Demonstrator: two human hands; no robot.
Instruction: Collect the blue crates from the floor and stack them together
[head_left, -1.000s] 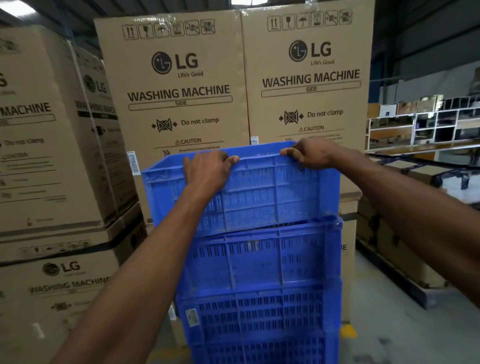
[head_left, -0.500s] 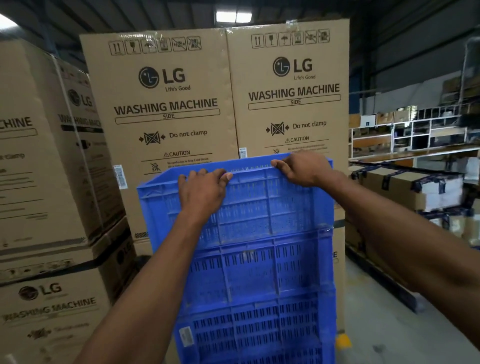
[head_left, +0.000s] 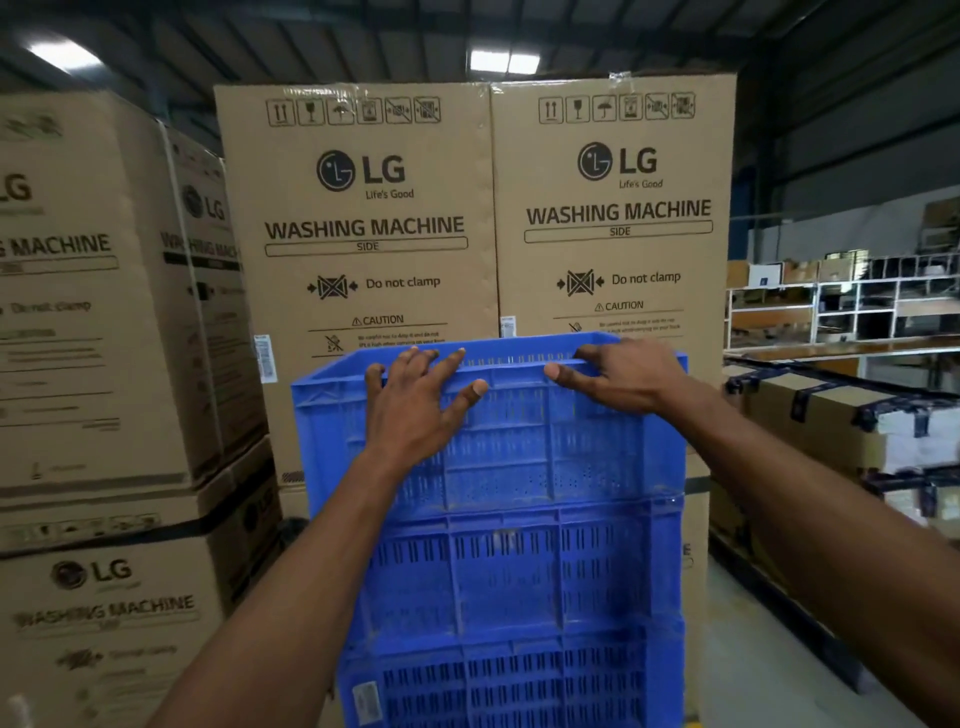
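A stack of blue slatted plastic crates rises in front of me. The top crate (head_left: 540, 447) sits on a second crate (head_left: 519, 571), and a third crate (head_left: 519, 680) is below that. My left hand (head_left: 415, 410) lies spread and flat against the top crate's near wall, its fingertips at the rim. My right hand (head_left: 623, 379) rests on the near rim to the right, fingers extended along the edge and thumb against the wall. Neither hand curls around the rim. The bottom of the stack is out of view.
Tall cardboard washing-machine boxes (head_left: 467, 234) stand right behind the stack, and more boxes (head_left: 104, 364) are piled at the left. Strapped cartons on a pallet (head_left: 831, 426) line the right side, with shelving (head_left: 841, 306) beyond. Grey floor (head_left: 769, 691) shows at the lower right.
The top crate has come down level onto the stack. Both hands have let go of its far rim and opened, the left now flat on the near wall, the right on the near rim.
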